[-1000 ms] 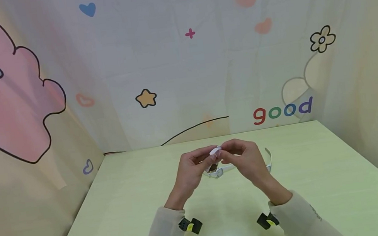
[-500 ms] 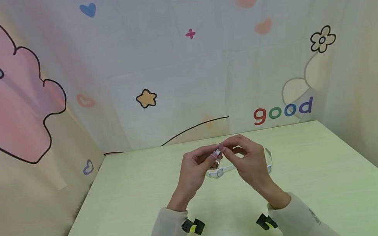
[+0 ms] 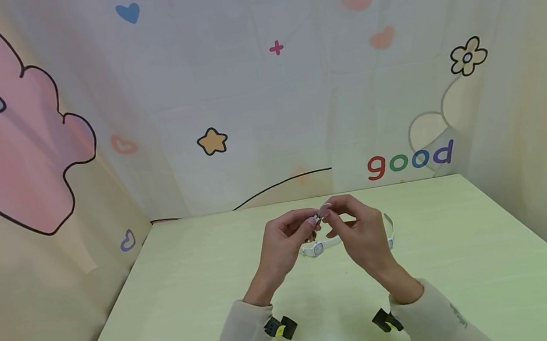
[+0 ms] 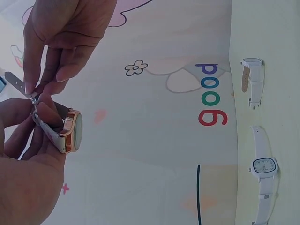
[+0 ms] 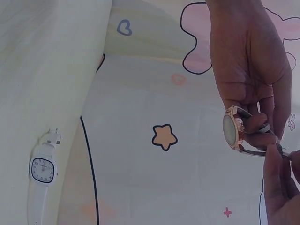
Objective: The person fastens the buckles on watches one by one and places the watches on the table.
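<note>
My left hand (image 3: 278, 246) grips a watch with a rose-gold case (image 4: 70, 131), its fingers inside the loop of the light strap. My right hand (image 3: 361, 231) pinches the strap near its metal buckle (image 4: 33, 99), close to the left fingertips. In the left wrist view, the grey strap end (image 4: 15, 82) sticks out past the right fingers. The same rose-gold watch (image 5: 231, 127) hangs below the left hand (image 5: 251, 56) in the right wrist view, dial turned outward. Fingers cover most of the buckle, so how the strap runs through it cannot be made out.
On the pale table (image 3: 191, 292) behind the hands lies a white square-faced watch (image 3: 317, 249). Another white watch (image 4: 253, 77) stands to its right, its strap curved. A printed cloth (image 3: 254, 94) rises at the table's back edge.
My right fingertips have moved slightly up and to the right, drawing on the strap end. The left hand has shifted a little rightward, still holding the watch. The table watches stay put.
</note>
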`<action>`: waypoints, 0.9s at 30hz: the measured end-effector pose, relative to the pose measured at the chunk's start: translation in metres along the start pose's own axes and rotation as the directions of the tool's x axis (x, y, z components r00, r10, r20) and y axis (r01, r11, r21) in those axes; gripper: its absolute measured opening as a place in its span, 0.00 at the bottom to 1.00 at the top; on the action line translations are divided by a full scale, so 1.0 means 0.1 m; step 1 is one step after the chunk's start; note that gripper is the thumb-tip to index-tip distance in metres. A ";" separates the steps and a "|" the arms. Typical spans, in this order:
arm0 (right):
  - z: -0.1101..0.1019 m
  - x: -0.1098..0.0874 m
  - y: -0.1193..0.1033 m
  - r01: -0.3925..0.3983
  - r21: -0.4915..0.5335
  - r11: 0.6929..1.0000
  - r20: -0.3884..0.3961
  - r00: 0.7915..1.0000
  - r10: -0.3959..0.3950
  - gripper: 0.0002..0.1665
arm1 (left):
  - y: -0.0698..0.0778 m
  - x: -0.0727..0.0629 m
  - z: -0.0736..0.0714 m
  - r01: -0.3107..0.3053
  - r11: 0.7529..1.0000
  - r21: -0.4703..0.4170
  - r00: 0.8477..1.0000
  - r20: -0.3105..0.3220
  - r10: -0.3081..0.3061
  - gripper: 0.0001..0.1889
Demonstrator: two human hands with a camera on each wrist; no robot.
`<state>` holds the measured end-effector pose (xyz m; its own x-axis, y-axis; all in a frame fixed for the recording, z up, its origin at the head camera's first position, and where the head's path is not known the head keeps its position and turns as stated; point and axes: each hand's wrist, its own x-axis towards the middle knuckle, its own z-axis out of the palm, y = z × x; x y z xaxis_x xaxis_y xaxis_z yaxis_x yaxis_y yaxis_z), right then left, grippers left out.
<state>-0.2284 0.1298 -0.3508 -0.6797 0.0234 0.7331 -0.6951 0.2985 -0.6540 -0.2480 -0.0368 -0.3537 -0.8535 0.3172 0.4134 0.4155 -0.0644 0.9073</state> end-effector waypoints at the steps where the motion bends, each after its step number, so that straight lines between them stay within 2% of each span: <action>1: 0.00 0.00 0.00 0.001 0.002 1.000 0.000 1.000 -0.001 0.08 | 0.00 0.00 0.00 0.001 1.000 -0.001 1.000 0.000 -0.001 0.11; 10: -0.02 -0.01 -0.04 -0.002 0.000 1.000 -0.011 1.000 0.002 0.08 | 0.00 0.00 0.01 0.000 1.000 -0.007 1.000 -0.010 0.000 0.10; 21: -0.04 -0.01 -0.03 -0.058 0.094 0.994 0.014 0.998 0.056 0.08 | -0.02 -0.01 0.01 -0.004 1.000 0.002 1.000 -0.008 0.004 0.10; 27: -0.04 -0.01 -0.05 0.005 0.053 0.999 -0.001 1.000 -0.004 0.07 | -0.02 0.00 0.02 -0.003 1.000 -0.011 1.000 -0.002 0.003 0.10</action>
<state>-0.2237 0.1318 -0.3476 -0.6763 0.0234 0.7363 -0.7097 0.2473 -0.6597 -0.2484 -0.0349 -0.3552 -0.8530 0.3152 0.4159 0.4142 -0.0758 0.9070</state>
